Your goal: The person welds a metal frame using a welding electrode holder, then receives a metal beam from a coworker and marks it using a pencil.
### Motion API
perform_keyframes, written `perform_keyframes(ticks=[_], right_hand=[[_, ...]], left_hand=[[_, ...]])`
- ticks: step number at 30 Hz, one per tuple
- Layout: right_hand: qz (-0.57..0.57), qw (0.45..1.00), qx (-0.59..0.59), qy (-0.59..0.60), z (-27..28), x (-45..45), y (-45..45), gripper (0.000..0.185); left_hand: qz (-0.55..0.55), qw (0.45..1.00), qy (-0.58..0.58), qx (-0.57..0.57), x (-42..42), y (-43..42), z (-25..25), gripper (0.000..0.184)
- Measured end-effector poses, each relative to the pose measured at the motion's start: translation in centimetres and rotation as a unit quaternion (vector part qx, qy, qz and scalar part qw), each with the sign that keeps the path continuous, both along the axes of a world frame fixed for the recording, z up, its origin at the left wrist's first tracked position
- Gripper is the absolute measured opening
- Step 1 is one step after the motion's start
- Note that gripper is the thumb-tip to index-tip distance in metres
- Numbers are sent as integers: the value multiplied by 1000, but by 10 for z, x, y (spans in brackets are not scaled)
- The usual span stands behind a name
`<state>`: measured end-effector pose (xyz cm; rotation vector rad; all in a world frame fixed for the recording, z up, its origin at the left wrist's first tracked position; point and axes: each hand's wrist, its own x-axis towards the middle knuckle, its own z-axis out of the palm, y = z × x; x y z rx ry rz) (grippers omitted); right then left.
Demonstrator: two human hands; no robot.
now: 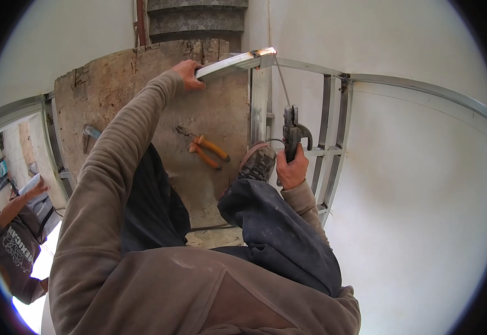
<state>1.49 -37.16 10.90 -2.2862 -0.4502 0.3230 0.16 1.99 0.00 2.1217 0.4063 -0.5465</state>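
Square metal tube [226, 67] slants above the weathered board [215, 106], far end glowing over the frame post [259, 100]. Left hand [188, 75] pinches its near end, thumb and fingers on either side. Right hand [293, 167] is wrapped round the grip of an electrode holder [291, 128]; its thin welding rod [281, 76] meets the glow, contact unclear. Tube looks stiff, hollow, fairly light, smooth enough to slip; best held at the cool near end, well away from the heat. Rod probably brittle; take the holder by its handle only. Orange-handled pliers [214, 147] lie on the board.
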Motion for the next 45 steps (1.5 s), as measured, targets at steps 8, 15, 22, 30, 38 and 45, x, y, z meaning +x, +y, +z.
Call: perform_keyframes(ticks=[8, 15, 22, 30, 38, 45], right_hand=[[-13, 995, -84, 61, 4, 0, -5, 30], [-10, 1000, 1, 2, 5, -1, 2, 20], [-6, 1000, -9, -4, -2, -1, -3, 20], [-6, 998, -55, 2, -6, -1, -6, 21], [-20, 996, -46, 71, 2, -4, -6, 32], [-14, 1000, 9, -6, 0, -2, 0, 24]], left_hand=[[-1, 1000, 27, -1, 3, 3, -15, 61], [-14, 1000, -27, -3, -1, 3, -9, 60], [-8, 1000, -17, 5, -1, 0, -8, 61], [-15, 999, -7, 36, 1, -1, -9, 63], [-40, 999, -11, -4, 2, 3, -11, 57], [-12, 999, -35, -15, -1, 4, -18, 58]])
